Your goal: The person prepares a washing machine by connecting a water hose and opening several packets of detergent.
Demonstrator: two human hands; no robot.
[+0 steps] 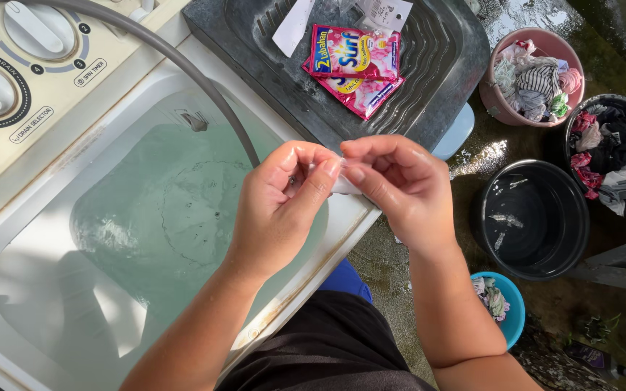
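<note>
My left hand point(284, 199) and my right hand point(400, 185) meet over the rim of a white washing machine tub point(59, 188). Both pinch a small white sachet point(343, 185) between thumbs and fingertips; most of it is hidden by my fingers. The tub below is filled with greenish water point(161, 217). Two pink sachets point(356, 65) lie on the dark grey lid point(436, 80) just beyond my hands.
A grey hose point(204, 87) curves into the tub. Control dials point(9, 58) sit top left. On the wet ground at right stand a pink basin of clothes point(534, 76), a black basin of clothes point(614, 152), a black bucket point(534, 217) and a small blue bowl point(501, 304).
</note>
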